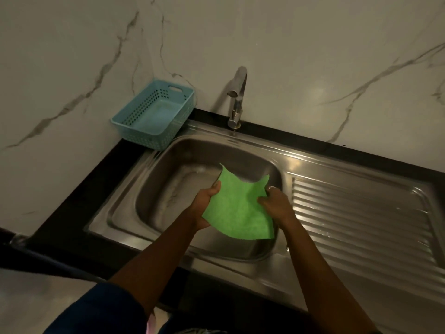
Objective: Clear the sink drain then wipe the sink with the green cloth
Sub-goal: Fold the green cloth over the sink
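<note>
A green cloth [237, 206] is stretched out flat above the steel sink [168, 189], over its right half. My left hand [204, 206] grips the cloth's left edge, thumb on top. My right hand [274, 203] pinches its right edge; a ring shows on one finger. The cloth and my hands hide the part of the basin below them, and I cannot see the drain. The bare basin floor to the left shows pale streaks.
A light blue perforated basket [154, 116] stands at the sink's back left corner on the black counter. A chrome tap [237, 100] rises behind the basin. The ribbed draining board [361, 213] lies to the right. Marble walls close the back and left.
</note>
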